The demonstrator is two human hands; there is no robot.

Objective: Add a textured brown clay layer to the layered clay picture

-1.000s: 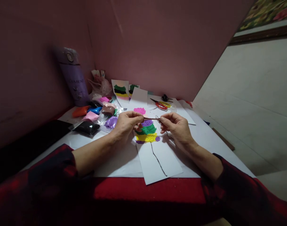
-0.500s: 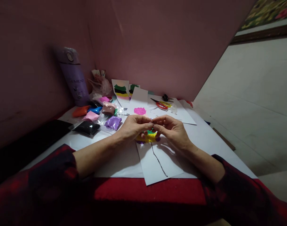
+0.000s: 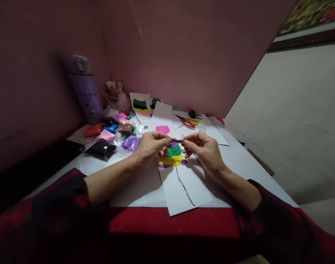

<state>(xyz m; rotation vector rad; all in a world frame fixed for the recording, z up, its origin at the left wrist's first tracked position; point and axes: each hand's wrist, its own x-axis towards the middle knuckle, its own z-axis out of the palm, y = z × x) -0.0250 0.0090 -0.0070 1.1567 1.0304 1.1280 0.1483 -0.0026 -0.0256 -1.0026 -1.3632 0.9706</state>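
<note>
Both hands meet near the middle of the view, thumbs against forefingers, pinching a thin brown strip (image 3: 177,140) by its two ends: the left hand (image 3: 149,148) grips its nine o'clock end, the right hand (image 3: 204,150) its three o'clock end. A short length shows between the fingertips, which stand slightly apart. The strip is held roughly level above a white card (image 3: 184,190), whose bare lower part reaches toward six o'clock and carries a crooked black line (image 3: 185,185). Under and just below the fingers, the card bears textured bands of purple, green (image 3: 174,151) and yellow (image 3: 171,160); a pink patch (image 3: 163,129) shows between ten and eleven o'clock.

Taking the strip as the dial's centre, a clear packet of purple clay (image 3: 131,143) lies at nine, near the left hand, with a black clay packet (image 3: 101,150) farther out. Brown (image 3: 126,127) and orange (image 3: 93,129) packets sit between nine and ten. A purple bottle (image 3: 86,91) stands at ten. Red-handled scissors (image 3: 188,123) lie at one o'clock, on white paper beyond the right hand.
</note>
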